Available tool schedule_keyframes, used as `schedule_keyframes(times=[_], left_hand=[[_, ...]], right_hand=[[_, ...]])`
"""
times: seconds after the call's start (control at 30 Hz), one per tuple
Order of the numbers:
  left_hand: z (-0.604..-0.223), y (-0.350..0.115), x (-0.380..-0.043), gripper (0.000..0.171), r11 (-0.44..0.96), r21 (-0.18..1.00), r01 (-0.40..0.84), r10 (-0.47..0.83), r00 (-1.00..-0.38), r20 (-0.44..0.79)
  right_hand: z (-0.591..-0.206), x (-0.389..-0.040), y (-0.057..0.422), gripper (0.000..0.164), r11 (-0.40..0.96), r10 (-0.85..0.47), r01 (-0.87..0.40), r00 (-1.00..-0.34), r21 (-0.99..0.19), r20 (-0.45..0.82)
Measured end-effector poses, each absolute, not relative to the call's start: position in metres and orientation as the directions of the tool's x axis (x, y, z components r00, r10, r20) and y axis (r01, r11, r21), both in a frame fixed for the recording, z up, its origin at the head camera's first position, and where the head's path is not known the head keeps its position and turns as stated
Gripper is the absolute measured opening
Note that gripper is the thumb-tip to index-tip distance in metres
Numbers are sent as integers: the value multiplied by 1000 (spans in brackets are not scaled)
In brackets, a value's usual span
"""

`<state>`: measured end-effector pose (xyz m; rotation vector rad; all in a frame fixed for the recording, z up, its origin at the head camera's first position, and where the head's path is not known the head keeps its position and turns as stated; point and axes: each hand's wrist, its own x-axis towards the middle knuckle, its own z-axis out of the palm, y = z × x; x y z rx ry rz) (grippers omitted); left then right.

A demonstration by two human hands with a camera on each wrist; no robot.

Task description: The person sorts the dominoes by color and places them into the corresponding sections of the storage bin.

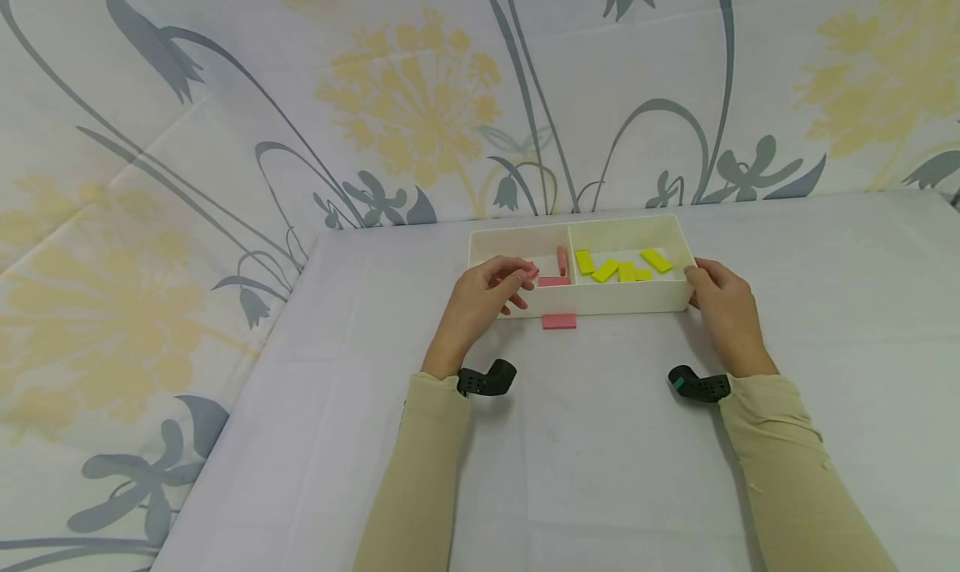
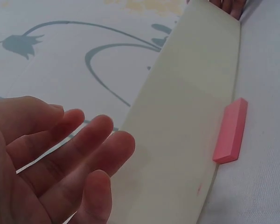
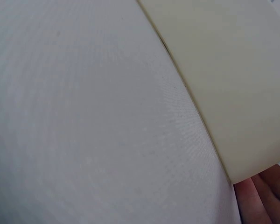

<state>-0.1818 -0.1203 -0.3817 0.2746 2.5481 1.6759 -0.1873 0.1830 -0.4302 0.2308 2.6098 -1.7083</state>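
Observation:
A white two-compartment box (image 1: pixel 615 298) stands on the cloth. Its left compartment has pink blocks (image 1: pixel 554 281), its right one several yellow blocks (image 1: pixel 656 260). At the left compartment's front wall is my left hand (image 1: pixel 480 297), fingers loosely bent. Beside its fingertips shows a small pink block (image 1: pixel 533 269); in the left wrist view no block is visible between the fingers (image 2: pixel 100 135). My right hand (image 1: pixel 726 309) grips the box's right end, thumb by the rim, fingers along the outer wall; only some fingers (image 3: pixel 266 198) show in the right wrist view.
One pink block (image 1: pixel 558 321) lies on the cloth against the box's front wall, also a pink block (image 2: pixel 231 130) in the left wrist view. White cloth (image 1: pixel 585 455) covers the table. A flowered curtain (image 1: pixel 420 97) hangs behind.

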Motion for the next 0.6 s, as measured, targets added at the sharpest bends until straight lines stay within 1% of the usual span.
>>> schedule_keyframes(times=[0.07, 0.17, 0.33, 0.6], left_hand=[[-382, -120, -182, 21, 380, 920, 101, 197, -980, 26], [-382, -120, -181, 18, 385, 917, 105, 210, -977, 24], [-384, -120, -181, 20, 408, 907, 101, 240, -971, 0], [-386, -118, -180, 19, 475, 872, 116, 288, -957, -30]], right_hand=[[-430, -188, 183, 67, 391, 116, 131, -989, -911, -92], [-430, -188, 183, 67, 389, 116, 130, -989, -912, -92], [-430, -188, 183, 68, 391, 112, 130, -989, -911, -93], [-431, -188, 182, 69, 392, 117, 134, -989, -910, -95]])
